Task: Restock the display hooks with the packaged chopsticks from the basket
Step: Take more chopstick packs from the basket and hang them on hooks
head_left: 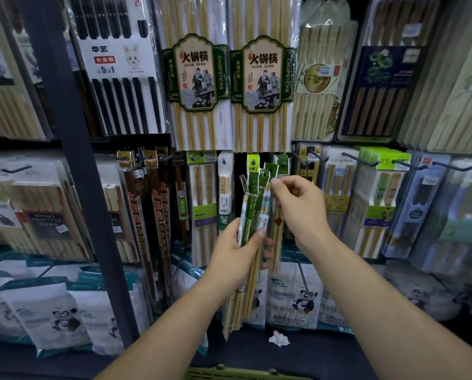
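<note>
My left hand (236, 252) grips a fanned bunch of slim chopstick packs (252, 212) with green header cards around their middle, holding them upright before the middle row of hooks. My right hand (298, 207) pinches the top of one pack in that bunch, just below its green header (270, 171). Behind the headers, a hook (253, 161) carries a similar green-topped pack. The green basket rim (229, 373) shows at the bottom edge, below my arms.
A dark upright post (72, 149) stands at left. Large hot-pot chopstick packs (199, 78) hang above. Neighbouring hooks (358, 157) hold other packs at right. Panda-print bags (298, 297) stand on the lower shelf, with a crumpled white scrap (278, 338) in front.
</note>
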